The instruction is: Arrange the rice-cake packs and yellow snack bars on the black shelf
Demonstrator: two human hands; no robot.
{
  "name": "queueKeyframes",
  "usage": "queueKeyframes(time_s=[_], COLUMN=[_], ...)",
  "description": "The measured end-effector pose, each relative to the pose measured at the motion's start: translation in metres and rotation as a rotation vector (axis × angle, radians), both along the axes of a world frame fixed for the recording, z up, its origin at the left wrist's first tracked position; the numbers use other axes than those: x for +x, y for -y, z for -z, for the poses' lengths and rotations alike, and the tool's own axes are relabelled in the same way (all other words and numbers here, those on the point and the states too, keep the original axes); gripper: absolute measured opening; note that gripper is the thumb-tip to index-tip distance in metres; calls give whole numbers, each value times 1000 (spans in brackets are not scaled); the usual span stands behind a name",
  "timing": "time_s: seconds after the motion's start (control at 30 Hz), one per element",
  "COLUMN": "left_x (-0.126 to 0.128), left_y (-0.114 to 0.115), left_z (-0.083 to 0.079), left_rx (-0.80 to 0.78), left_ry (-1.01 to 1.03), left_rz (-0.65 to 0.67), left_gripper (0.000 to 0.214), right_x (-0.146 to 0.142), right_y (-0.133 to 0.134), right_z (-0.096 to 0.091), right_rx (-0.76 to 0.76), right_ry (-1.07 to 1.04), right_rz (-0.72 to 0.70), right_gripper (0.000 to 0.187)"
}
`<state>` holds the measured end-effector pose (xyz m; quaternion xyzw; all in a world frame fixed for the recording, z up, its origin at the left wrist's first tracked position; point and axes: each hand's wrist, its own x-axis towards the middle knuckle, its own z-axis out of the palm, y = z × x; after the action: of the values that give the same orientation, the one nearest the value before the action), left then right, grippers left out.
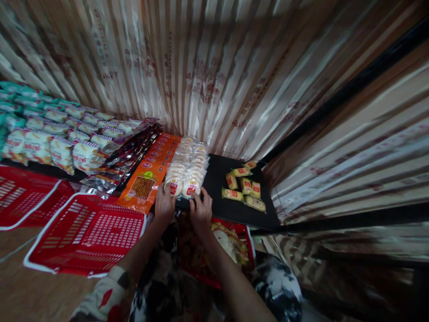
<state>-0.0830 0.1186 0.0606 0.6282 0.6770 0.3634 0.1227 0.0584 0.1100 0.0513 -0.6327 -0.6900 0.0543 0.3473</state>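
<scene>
Two rows of clear-wrapped round white rice crackers (188,165) with red labels stand close together on a black shelf (217,179). My left hand (164,205) grips the lower left edge of the front packet in the left row, its fingertips against the wrapper. On the other row, my right hand (201,208) has its thumb and fingers at the lower right of the front packet. To the left of my left hand lies a large orange snack bag (150,172) with a picture of brown sticks. Several small yellow-wrapped cakes (233,194) lie loose on the shelf at right.
Dark shiny bags (130,150) and rows of white snack bags (83,154) fill the shelf's left part. A red basket (90,232) hangs or stands below; another red basket (250,246) with packets sits under my right arm. A black bar (335,98) crosses the wrapped backdrop.
</scene>
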Motion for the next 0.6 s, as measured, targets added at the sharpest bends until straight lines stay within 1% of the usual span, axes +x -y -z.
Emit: queueKeyframes(time_s=[0.17,0.3,0.47,0.6], left_x=[-2,-1,1,5], left_y=[-1,5,16,30], left_z=[4,5,3,1], left_rx=[29,31,30,77], left_ry=[33,34,-1,-56], left_rz=[24,16,24,24], left_gripper=[43,48,52,43], right_x=[-1,6,33,63], right_y=[-4,4,32,63], right_z=[2,6,13,22], right_rx=[-17,-12,57,7], right_ry=[-47,-125,-190,-177], right_rz=[21,-10,-38,-24], right_gripper=[29,34,37,35])
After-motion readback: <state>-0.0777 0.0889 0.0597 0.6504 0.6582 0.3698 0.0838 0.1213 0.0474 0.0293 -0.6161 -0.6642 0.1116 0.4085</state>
